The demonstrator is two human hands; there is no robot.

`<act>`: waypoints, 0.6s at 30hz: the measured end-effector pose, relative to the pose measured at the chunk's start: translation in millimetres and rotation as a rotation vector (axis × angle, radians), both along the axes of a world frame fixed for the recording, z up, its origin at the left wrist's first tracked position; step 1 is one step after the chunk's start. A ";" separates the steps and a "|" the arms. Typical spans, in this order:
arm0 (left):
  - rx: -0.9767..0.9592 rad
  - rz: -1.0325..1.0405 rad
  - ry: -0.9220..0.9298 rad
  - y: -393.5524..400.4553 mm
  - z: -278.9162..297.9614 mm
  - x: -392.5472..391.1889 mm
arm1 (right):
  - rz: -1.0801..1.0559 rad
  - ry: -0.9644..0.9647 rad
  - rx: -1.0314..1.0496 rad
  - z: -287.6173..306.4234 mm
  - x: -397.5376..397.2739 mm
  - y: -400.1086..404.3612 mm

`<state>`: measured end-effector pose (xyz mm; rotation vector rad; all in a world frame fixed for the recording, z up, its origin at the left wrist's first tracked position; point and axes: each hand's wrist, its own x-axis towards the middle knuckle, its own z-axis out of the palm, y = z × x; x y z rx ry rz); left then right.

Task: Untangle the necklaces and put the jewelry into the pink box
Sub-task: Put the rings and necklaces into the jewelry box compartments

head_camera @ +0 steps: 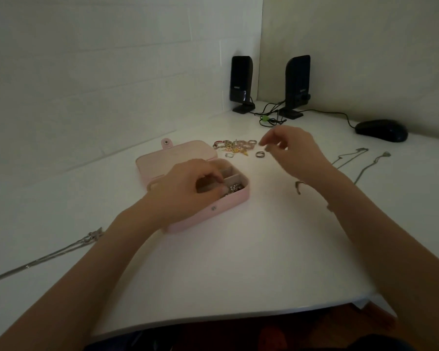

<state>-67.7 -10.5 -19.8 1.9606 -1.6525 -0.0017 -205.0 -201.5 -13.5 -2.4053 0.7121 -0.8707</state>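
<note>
The pink box [235, 202] lies open at the table's middle, its lid [178, 155] flat behind it. My left hand [188, 188] reaches into the front compartment, and its curled fingertips pinch silver jewelry [235, 188] there. My right hand [292, 153] hovers, blurred, just right of a pile of coloured jewelry [236, 145]. Its fingers are loosely curled near a small ring [267, 148]; I cannot tell whether they hold it. Two more rings [259, 154] [230, 155] lie on the table. One silver necklace [61, 252] stretches out at the left and two necklaces [350, 155] [373, 165] at the right.
Two black speakers [241, 82] [297, 84] with cables stand in the back corner. A black mouse [382, 130] sits at the far right. A short chain piece [298, 187] lies under my right wrist. The white table's front edge [238, 315] curves close to me.
</note>
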 end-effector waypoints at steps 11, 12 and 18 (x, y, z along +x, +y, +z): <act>-0.046 -0.269 -0.046 -3.5 -2.3 -10.7 | -0.883 0.408 -0.013 -0.6 -84.4 -96.4; -0.044 -0.270 -0.027 -3.7 -2.8 -12.6 | -0.897 0.441 -0.021 -1.6 -86.5 -100.4; -0.047 -0.304 -0.044 -11.1 -7.3 -28.1 | -0.835 0.571 -0.092 -19.4 -79.7 -114.4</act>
